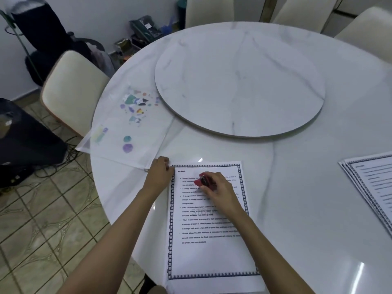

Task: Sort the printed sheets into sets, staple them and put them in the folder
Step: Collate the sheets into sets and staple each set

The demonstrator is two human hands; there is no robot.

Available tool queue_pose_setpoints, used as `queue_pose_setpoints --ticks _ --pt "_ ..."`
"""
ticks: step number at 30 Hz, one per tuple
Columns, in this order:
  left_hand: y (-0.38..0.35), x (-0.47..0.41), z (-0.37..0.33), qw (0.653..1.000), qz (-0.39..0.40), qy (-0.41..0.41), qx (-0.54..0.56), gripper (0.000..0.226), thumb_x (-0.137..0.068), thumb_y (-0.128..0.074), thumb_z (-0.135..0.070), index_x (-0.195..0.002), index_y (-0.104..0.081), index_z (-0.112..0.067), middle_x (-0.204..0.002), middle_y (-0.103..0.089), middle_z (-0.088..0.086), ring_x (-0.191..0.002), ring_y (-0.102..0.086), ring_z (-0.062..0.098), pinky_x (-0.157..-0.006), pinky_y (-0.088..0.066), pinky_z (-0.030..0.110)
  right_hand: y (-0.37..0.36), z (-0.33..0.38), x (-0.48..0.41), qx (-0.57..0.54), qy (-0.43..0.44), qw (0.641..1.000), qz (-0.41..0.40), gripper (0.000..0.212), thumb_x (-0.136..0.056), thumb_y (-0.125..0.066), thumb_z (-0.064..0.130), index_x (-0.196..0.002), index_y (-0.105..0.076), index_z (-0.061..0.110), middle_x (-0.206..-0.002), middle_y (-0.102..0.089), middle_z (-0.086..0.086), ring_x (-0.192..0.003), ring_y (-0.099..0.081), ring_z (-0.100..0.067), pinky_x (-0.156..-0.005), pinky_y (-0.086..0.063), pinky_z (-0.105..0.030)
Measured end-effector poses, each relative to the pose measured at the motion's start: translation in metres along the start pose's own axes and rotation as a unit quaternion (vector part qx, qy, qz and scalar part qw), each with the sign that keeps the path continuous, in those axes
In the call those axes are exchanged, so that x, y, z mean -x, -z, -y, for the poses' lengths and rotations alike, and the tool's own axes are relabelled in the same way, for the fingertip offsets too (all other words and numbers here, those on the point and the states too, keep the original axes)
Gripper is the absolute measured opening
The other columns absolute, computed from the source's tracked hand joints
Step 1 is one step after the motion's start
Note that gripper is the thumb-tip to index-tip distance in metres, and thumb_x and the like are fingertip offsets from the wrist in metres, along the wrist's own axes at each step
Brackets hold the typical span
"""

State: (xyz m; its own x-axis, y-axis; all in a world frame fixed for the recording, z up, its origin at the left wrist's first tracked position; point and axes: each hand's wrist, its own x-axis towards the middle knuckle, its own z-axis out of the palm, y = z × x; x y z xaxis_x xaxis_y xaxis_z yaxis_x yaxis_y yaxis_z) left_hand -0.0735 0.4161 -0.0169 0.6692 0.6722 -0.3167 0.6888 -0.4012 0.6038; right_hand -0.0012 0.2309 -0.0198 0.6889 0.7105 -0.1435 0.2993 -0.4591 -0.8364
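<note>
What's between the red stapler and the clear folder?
Head view: left hand, gripping the printed set's top-left corner, sits between stapler and folder.

Looking down on a home dining room: facing a round marble-look table (pixel 297 177) bearing a lazy Susan (pixel 239 81) and ringed by cream padded chairs (pixel 72 90); standing over beige patterned floor tiles (pixel 42 230); seeing dark bags (pixel 42 28) and a box of household clutter (pixel 144 28) heaped against a white wall (pixel 89 15), and cables (pixel 70 155) trailing across the floor.

Soft indoor light, white glare streaks on the glossy table (pixel 297 187), wide-angle bending, slight overall blur.
</note>
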Motion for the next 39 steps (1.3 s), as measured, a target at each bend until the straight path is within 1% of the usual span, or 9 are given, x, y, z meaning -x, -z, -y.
queue_pose_setpoints --ticks 6,12,14,18,23,28,33,36,39 --pt "0.001 -0.001 -0.004 0.999 0.007 -0.025 -0.043 0.035 -0.092 -0.051 -0.016 -0.124 -0.048 -0.003 -0.12 -0.045 0.016 -0.109 -0.051 0.029 -0.091 -0.039 0.032 -0.001 -0.001 -0.002 0.002 0.004 1.0 -0.002 0.036 -0.089 -0.059 0.023 -0.124 -0.052 0.017 -0.107 -0.049 0.007 -0.096 -0.046 -0.006 -0.078 -0.031 0.002" --pt "0.006 -0.004 -0.004 0.999 0.009 -0.045 -0.024 0.013 -0.087 -0.055 -0.009 -0.098 -0.048 -0.009 -0.099 -0.045 0.007 -0.081 -0.046 0.019 -0.067 -0.029 0.021 -0.001 -0.002 0.0 -0.01 0.001 1.0 0.004 0.036 -0.091 -0.056 0.022 -0.126 -0.05 0.017 -0.108 -0.046 0.006 -0.098 -0.046 -0.006 -0.079 -0.032 0.001" --pt "0.007 -0.004 -0.004 0.999 0.008 -0.044 -0.005 0.013 -0.087 -0.056 -0.008 -0.093 -0.045 -0.013 -0.094 -0.05 0.007 -0.082 -0.047 0.018 -0.069 -0.03 0.02 -0.001 -0.002 0.0 -0.013 -0.001 1.0 0.003 0.036 -0.091 -0.056 0.022 -0.126 -0.05 0.018 -0.108 -0.046 0.007 -0.098 -0.046 -0.006 -0.079 -0.032 0.001" --pt "0.007 -0.003 -0.005 0.998 0.011 -0.028 0.06 0.015 -0.087 -0.057 -0.007 -0.095 -0.045 -0.013 -0.093 -0.055 0.004 -0.084 -0.051 0.019 -0.072 -0.037 0.024 -0.002 -0.001 0.0 -0.014 -0.003 1.0 0.001 0.036 -0.091 -0.056 0.022 -0.126 -0.05 0.018 -0.108 -0.046 0.007 -0.097 -0.046 -0.006 -0.079 -0.031 0.001" --pt "0.011 -0.003 0.002 0.971 0.03 0.058 0.229 0.018 -0.086 -0.061 -0.007 -0.1 -0.05 -0.011 -0.094 -0.056 0.009 -0.077 -0.054 0.022 -0.047 -0.047 0.012 -0.004 -0.001 0.001 -0.015 0.001 1.0 -0.003 0.036 -0.091 -0.055 0.022 -0.127 -0.05 0.017 -0.109 -0.047 0.006 -0.097 -0.046 -0.006 -0.079 -0.031 0.003" --pt "0.011 -0.001 0.003 0.95 0.061 0.083 0.295 0.004 -0.089 -0.057 -0.005 -0.092 -0.059 -0.008 -0.082 -0.06 0.006 -0.07 -0.057 0.019 -0.052 -0.051 0.014 -0.007 -0.003 0.001 -0.011 -0.002 1.0 -0.004 0.038 -0.092 -0.054 0.023 -0.129 -0.048 0.016 -0.11 -0.047 0.006 -0.099 -0.046 -0.006 -0.08 -0.031 0.001" --pt "0.005 0.005 0.004 0.957 0.015 0.083 0.276 0.011 -0.088 -0.06 -0.011 -0.078 -0.061 -0.015 -0.082 -0.063 0.006 -0.078 -0.057 0.021 -0.082 -0.052 0.039 -0.005 -0.002 -0.001 -0.005 -0.007 1.0 0.011 0.038 -0.093 -0.053 0.021 -0.13 -0.047 0.016 -0.111 -0.047 0.005 -0.101 -0.046 -0.007 -0.08 -0.03 0.003" --pt "0.002 0.01 0.0 0.962 -0.012 0.068 0.265 0.005 -0.089 -0.059 -0.011 -0.087 -0.063 -0.012 -0.08 -0.064 0.002 -0.077 -0.058 0.018 -0.079 -0.05 0.033 -0.003 0.0 -0.001 -0.035 -0.016 0.999 0.023 0.037 -0.093 -0.052 0.019 -0.13 -0.047 0.017 -0.115 -0.048 0.004 -0.106 -0.047 -0.009 -0.086 -0.032 -0.002" --pt "0.002 0.012 0.0 0.96 -0.018 0.052 0.276 0.007 -0.089 -0.058 -0.009 -0.093 -0.064 -0.009 -0.08 -0.064 0.0 -0.071 -0.058 0.011 -0.068 -0.046 0.021 0.002 0.003 -0.001 -0.102 -0.044 0.993 0.042 0.033 -0.095 -0.048 0.02 -0.127 -0.044 0.023 -0.121 -0.05 0.002 -0.109 -0.05 -0.01 -0.096 -0.039 -0.018"
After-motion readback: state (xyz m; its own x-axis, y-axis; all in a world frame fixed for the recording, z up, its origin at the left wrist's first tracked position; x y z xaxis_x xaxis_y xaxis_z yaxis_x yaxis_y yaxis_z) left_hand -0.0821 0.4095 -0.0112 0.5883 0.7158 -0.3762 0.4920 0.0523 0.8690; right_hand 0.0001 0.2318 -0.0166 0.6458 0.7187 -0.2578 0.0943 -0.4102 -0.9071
